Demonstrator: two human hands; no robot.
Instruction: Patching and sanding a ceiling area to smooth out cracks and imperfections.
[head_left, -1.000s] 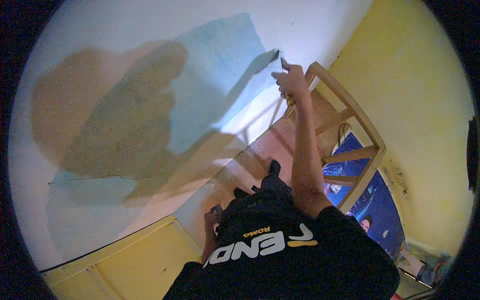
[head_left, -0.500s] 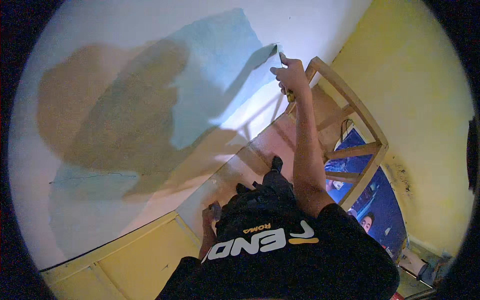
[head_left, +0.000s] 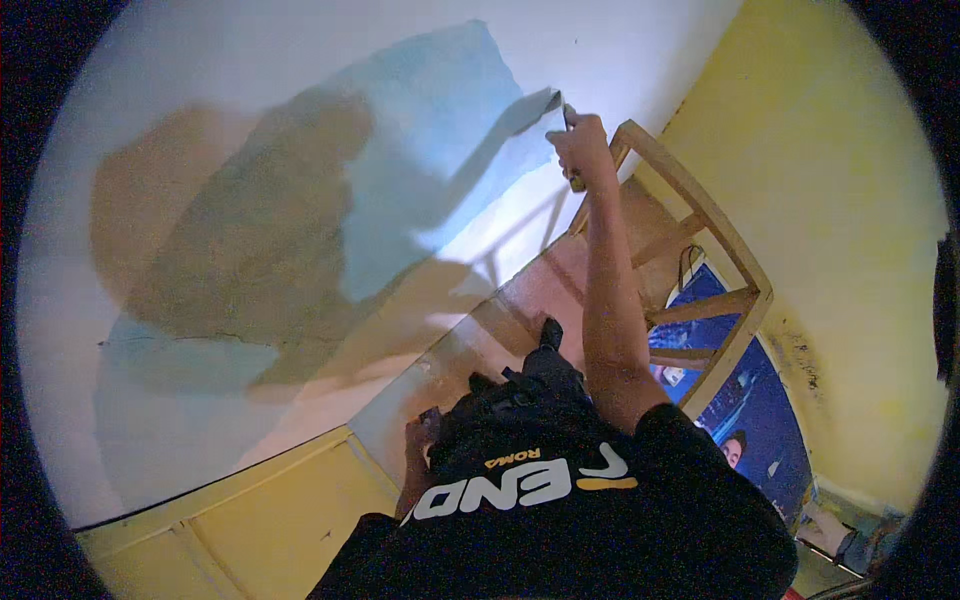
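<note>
My right hand [head_left: 583, 148] is raised at arm's length to the wall, closed around a putty knife [head_left: 577, 184] whose yellowish handle end sticks out below the fist. Its thin blade reaches up to the wall, at or very near the surface; contact is hard to tell. Here the white wall [head_left: 610, 50] bears a large pale blue patch [head_left: 430, 120] with an irregular edge. Low beside my waist, my left hand [head_left: 416, 432] is closed around a small dark grey thing that I cannot make out. My shadow falls broadly over the patch.
A wooden frame with crossbars [head_left: 700, 195] stands right of my arm. Behind it lies a blue printed poster or sheet [head_left: 750, 420]. A yellow wall [head_left: 840, 200] closes the right side. A yellow panelled cabinet [head_left: 270, 500] stands lower left, and clutter [head_left: 850, 535] lies lower right.
The view has shifted slightly. My right hand and the putty knife stay near the same spot on the wall, with only a small shift. My left hand remains low by my waist.
</note>
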